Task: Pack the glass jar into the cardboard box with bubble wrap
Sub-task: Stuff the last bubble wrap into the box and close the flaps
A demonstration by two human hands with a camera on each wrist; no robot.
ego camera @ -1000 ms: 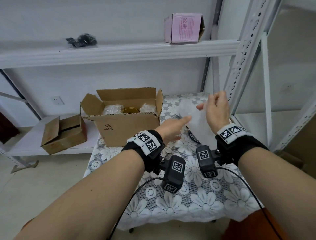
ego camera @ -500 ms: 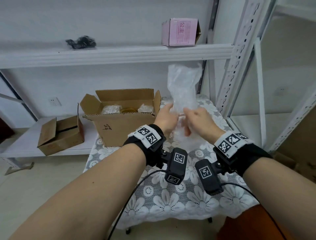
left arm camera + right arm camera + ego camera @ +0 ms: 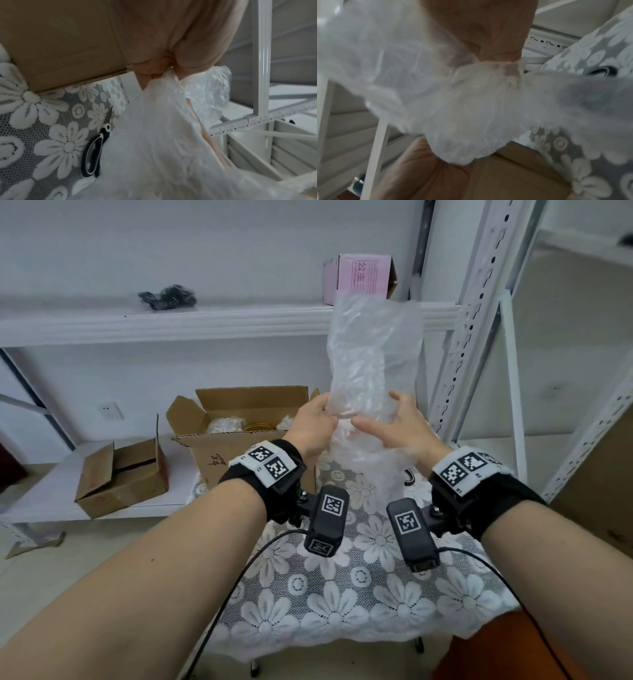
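Both hands hold a clear sheet of bubble wrap [image 3: 373, 354] upright above the table, just right of the open cardboard box [image 3: 239, 453]. My left hand [image 3: 323, 410] pinches the sheet's left edge; in the left wrist view the fingers [image 3: 154, 69] bunch the wrap [image 3: 163, 135]. My right hand [image 3: 380, 412] grips the sheet from the right, thumb up. The right wrist view is mostly filled with blurred wrap [image 3: 471, 101]. Inside the box the jar's gold lid [image 3: 257, 426] shows between pieces of bubble wrap [image 3: 222, 424].
Black scissors [image 3: 96, 151] lie on the flowered lace tablecloth [image 3: 342, 594] beneath the sheet. A smaller cardboard box [image 3: 120, 474] sits on a low shelf at left. A pink box [image 3: 359, 277] stands on the upper shelf, and a white rack upright [image 3: 462, 337] rises at right.
The left hand has joined the right on the bubble wrap. Both hands have lifted it, and the sheet now stands tall in front of the upper shelf.
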